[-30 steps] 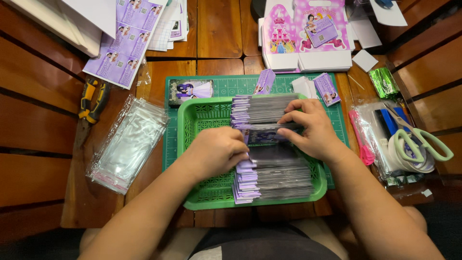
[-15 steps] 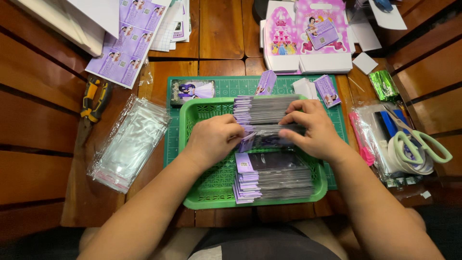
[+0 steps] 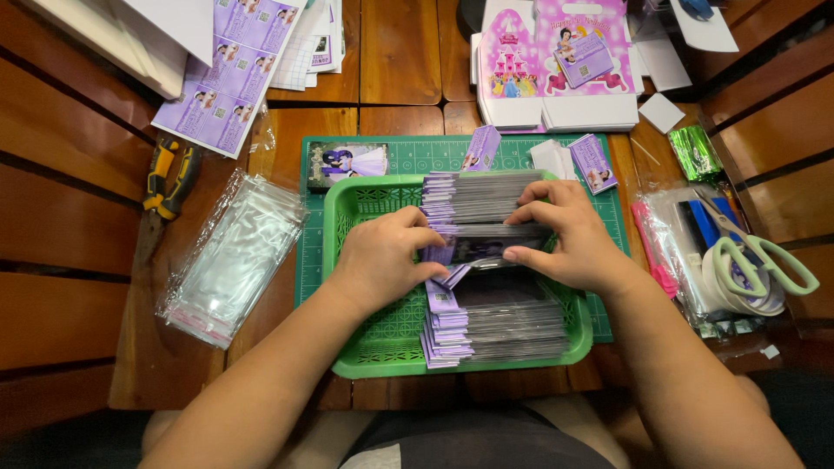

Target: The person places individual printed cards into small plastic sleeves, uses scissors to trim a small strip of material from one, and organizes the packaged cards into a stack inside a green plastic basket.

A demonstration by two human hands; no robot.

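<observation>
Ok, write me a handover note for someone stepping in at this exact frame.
Left hand and right hand: both inside the green basket, fingers pinching one packet in the row of purple-topped packets.
More packets are stacked behind and in front of it.
Empty clear bags lie left of the basket, scissors to the right.
Done: basket mostly filled. Left: cannot tell.

A wooden slatted table (image 3: 400,52) is shown bearing a green cutting mat (image 3: 395,156). A stack of clear plastic sleeves (image 3: 233,256) lies at the left, near yellow-handled pliers (image 3: 167,178). A sheet of purple printed cards (image 3: 228,74) and a pink printed box (image 3: 556,56) are seen at the top. Pale green scissors (image 3: 764,256) rest on a tape roll (image 3: 734,282) at the right.
</observation>
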